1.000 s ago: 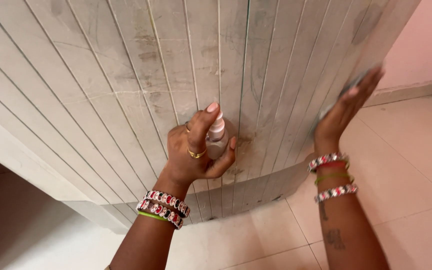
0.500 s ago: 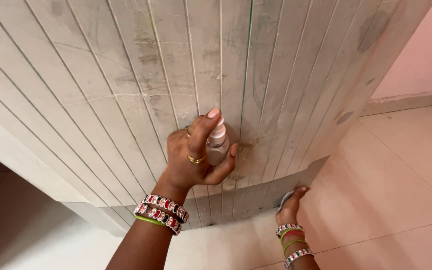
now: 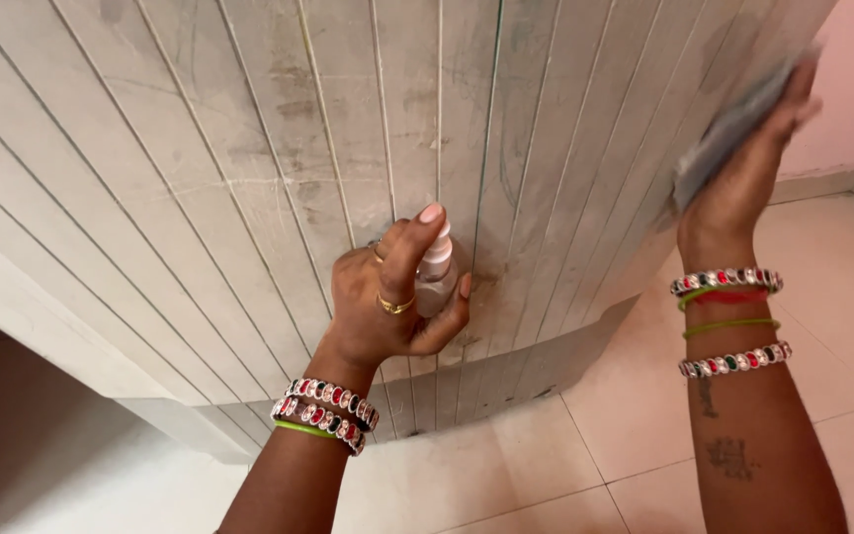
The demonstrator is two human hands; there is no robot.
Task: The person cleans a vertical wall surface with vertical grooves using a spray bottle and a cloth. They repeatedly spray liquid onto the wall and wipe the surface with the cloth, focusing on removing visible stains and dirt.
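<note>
Spray bottle (image 3: 434, 280) sits gripped in left-hand fingers (image 3: 409, 259), right-hand fingers (image 3: 788, 104) press a cloth (image 3: 733, 133) on the grooved panel (image 3: 249, 148), stains beside them unwiped.

No packages, labels, signs or screens in view.
</note>
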